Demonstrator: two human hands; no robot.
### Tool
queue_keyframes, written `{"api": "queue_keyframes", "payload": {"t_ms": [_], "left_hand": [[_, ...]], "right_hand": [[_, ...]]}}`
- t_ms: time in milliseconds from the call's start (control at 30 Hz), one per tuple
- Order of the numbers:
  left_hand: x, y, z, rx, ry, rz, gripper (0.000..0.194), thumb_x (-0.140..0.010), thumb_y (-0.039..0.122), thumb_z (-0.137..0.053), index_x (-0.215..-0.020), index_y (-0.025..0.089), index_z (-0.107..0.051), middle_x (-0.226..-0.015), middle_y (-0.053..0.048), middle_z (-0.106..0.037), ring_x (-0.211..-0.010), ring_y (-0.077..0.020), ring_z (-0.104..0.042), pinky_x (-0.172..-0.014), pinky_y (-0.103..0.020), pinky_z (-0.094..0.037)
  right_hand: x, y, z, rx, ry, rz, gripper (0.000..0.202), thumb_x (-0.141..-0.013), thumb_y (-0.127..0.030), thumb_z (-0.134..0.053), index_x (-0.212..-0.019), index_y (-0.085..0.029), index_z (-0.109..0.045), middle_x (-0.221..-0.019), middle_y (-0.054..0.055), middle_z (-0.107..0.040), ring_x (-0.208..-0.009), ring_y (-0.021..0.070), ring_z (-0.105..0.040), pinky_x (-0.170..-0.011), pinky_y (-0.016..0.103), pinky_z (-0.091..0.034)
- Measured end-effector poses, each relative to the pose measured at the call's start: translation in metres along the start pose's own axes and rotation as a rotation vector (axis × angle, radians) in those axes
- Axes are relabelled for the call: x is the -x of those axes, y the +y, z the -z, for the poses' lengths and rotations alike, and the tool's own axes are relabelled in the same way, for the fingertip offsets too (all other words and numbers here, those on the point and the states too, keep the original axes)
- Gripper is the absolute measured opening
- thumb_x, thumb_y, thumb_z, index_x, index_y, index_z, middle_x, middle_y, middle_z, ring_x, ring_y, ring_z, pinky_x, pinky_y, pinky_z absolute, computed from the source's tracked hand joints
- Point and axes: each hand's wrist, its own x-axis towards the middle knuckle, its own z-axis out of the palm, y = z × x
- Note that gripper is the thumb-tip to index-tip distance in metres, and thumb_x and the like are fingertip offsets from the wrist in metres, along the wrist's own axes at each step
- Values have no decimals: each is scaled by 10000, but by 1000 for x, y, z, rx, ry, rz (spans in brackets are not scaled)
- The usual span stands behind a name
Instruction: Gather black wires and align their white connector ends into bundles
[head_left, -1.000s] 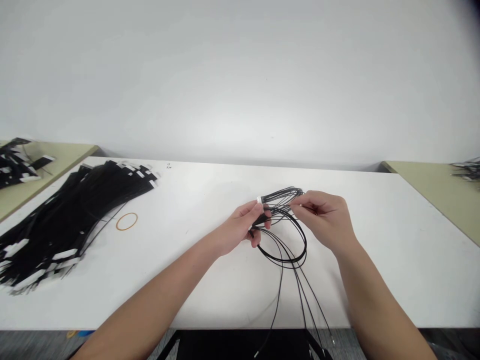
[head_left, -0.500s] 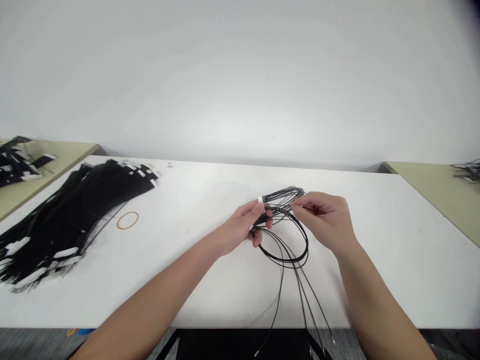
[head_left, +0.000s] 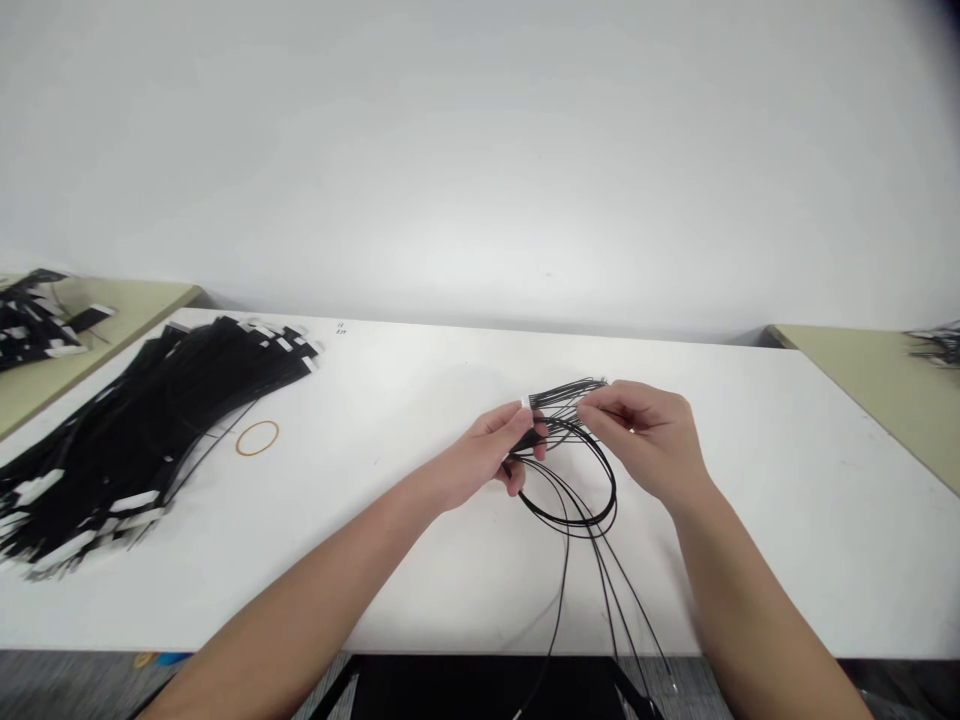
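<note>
My left hand (head_left: 491, 445) is closed around a black wire harness (head_left: 600, 515), its thumb pressing beside a white connector (head_left: 526, 402). From the connector a fan of thin black wires (head_left: 566, 391) runs right. Below, several wires form a loop, and loose wire ends hang down past the table's front edge. My right hand (head_left: 649, 430) is closed in a pinch at the right side of the fan, with thumb and forefinger on thin black wire. The exact strands between those fingertips are too small to make out.
A large pile of black wire harnesses (head_left: 150, 430) with white ends covers the left of the white table (head_left: 795, 480). Beside it lies an orange rubber band (head_left: 257, 438). Side tables hold more wires (head_left: 37, 320) at left and a dark bundle (head_left: 937, 345) at right. A wall stands behind.
At the upper right of the harness, the wires that curved round in a loop now show straight, free ends. My right hand has shifted slightly left; my left hand stays almost in place.
</note>
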Motion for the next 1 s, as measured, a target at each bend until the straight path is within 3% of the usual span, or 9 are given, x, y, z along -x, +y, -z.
{"api": "queue_keyframes", "payload": {"t_ms": [267, 500, 1000], "left_hand": [[2, 1, -5, -18, 3, 20, 482, -843, 631, -355, -952, 176, -472, -802, 6, -514, -431, -20, -437, -501, -211, -371], [3, 2, -6, -45, -10, 33, 482, -847, 630, -349, -950, 175, -469, -815, -2, -508, -434, -21, -442, -497, -219, -363], [2, 1, -6, -34, -14, 31, 489, -846, 635, -340, -963, 177, -463, -816, -6, -513, -435, -23, -451, -492, -207, -358]], "right_hand": [[-2, -4, -5, 9, 7, 7, 59, -768, -239, -648, -736, -190, -656, -608, -3, -546, -536, 86, -416, -508, 244, -363], [-2, -5, -6, -4, -44, -20, 67, -773, -235, -631, -732, -185, -650, -634, 5, -570, -523, 81, -416, -475, 231, -354], [0, -6, -9, 16, -21, -22, 83, -760, -223, -616, -694, -176, -632, -627, 10, -563, -509, 79, -412, -460, 224, -351]]}}
